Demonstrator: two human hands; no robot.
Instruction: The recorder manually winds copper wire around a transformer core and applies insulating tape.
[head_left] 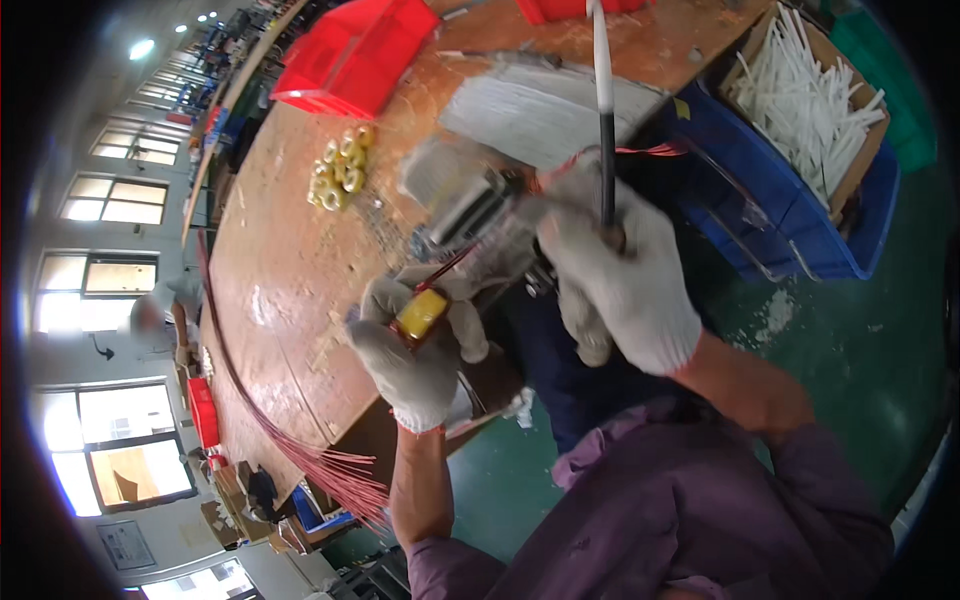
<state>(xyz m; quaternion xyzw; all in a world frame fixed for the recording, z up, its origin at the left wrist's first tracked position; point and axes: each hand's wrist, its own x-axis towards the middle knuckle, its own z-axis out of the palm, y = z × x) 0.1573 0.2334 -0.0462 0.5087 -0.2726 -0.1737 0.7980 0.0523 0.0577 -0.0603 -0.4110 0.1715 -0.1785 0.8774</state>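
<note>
Yellow-wrapped rectangular block: held in curled fingers of white-gloved left hand, over near edge of brown wooden bench. White-gloved right hand: partly curled by slender black-and-white rod; grip cannot be told.

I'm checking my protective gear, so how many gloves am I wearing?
2: one on your left hand, which holds a yellow block; one on your right hand, at the lower end of a black-and-white rod. Both show plainly.
</note>
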